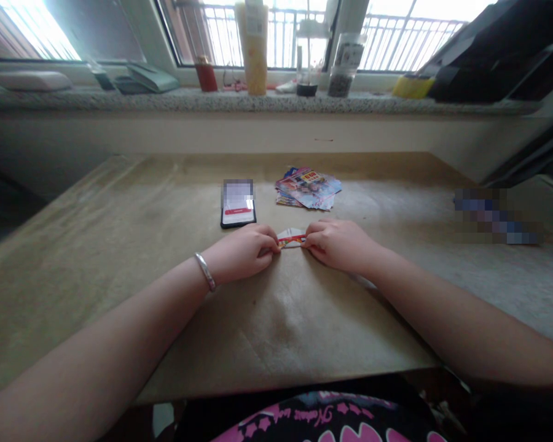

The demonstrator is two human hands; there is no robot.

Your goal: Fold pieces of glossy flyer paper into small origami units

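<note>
A small folded piece of printed paper [291, 239], white with a red and orange strip, lies on the brown paper-covered table [120, 245]. My left hand [242, 252] pinches its left end with fingers curled. A silver bracelet [206, 271] sits on that wrist. My right hand [338, 244] pinches the paper's right end, fingers also closed. Both hands rest on the table, close together.
A phone [238, 203] lies screen up just beyond my left hand. A loose pile of colourful printed sheets [308, 188] lies beyond my right hand. The stone window sill [239, 101] holds a tall yellow bottle [253, 46], jars and a red cup [206, 75].
</note>
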